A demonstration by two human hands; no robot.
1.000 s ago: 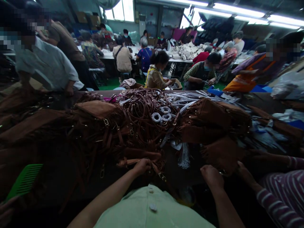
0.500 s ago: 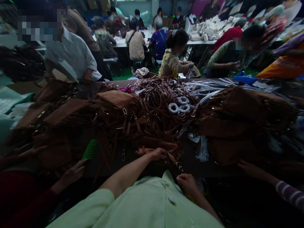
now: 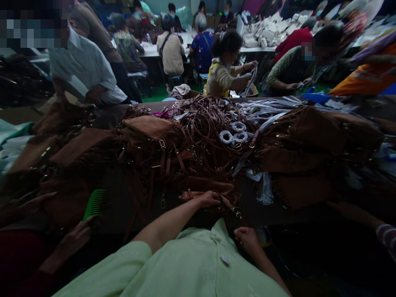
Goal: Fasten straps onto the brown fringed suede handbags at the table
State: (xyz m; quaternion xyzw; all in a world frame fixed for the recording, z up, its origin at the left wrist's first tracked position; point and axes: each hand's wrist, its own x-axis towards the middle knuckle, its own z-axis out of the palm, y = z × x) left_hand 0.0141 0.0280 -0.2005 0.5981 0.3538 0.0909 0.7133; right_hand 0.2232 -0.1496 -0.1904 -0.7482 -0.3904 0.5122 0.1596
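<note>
A brown fringed bag (image 3: 227, 189) lies on the dark table directly in front of me. My left hand (image 3: 210, 199) is closed on its near edge, the fingertips partly hidden in the brown material. Small metal clasps (image 3: 237, 213) hang from the bag's right end, between my hands. Close to my body, at the table's near edge, my right hand (image 3: 247, 238) is closed with thumb and fingers pinched together. Whatever it pinches, if anything, is too dark and small to make out.
Brown straps (image 3: 202, 123) with metal clips are heaped beyond the bag, beside white coiled rings (image 3: 226, 137). Stacked brown bags (image 3: 312, 140) stand at right. On the left a co-worker's hand (image 3: 74, 239) holds a green comb (image 3: 94, 203). More people work across the table.
My hands keep nearly the same pose at the bag. The co-worker's comb has moved left and down, and the striped sleeve at right has drawn back towards the right edge.
</note>
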